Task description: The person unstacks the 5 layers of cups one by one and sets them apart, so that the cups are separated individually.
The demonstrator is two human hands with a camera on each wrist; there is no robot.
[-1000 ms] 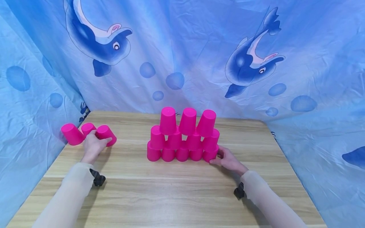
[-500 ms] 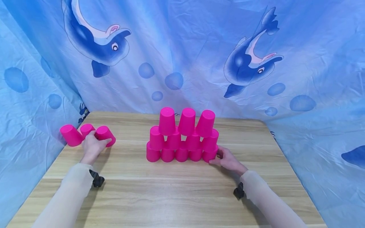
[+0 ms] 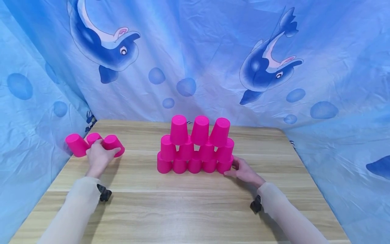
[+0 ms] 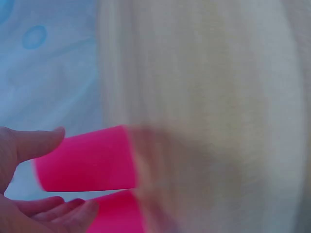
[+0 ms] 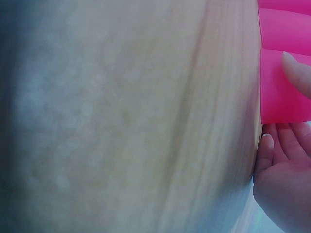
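Observation:
My left hand [image 3: 99,156] has its thumb and fingers around an upside-down pink cup [image 3: 113,145], the right-hand one of three at the table's left. In the left wrist view the thumb [image 4: 43,142] lies along one side of this cup [image 4: 90,160] and the fingers on the other. At the pyramid's lower right, my right hand [image 3: 245,171] holds the end cup [image 3: 223,166] of the bottom row. Its thumb [image 5: 297,75] lies over that cup in the right wrist view, with the fingers at its side.
Upside-down pink cups form a stack of three levels mid-table; its top row has three cups, the middle one [image 3: 200,130] among them. Two more cups stand left, the outer one [image 3: 76,145] near the edge. A blue dolphin-print cloth [image 3: 195,51] surrounds the wooden table [image 3: 182,210].
The left hand has shifted very slightly around its cup. The right hand and the stack stay as they were; the whole view sways a little.

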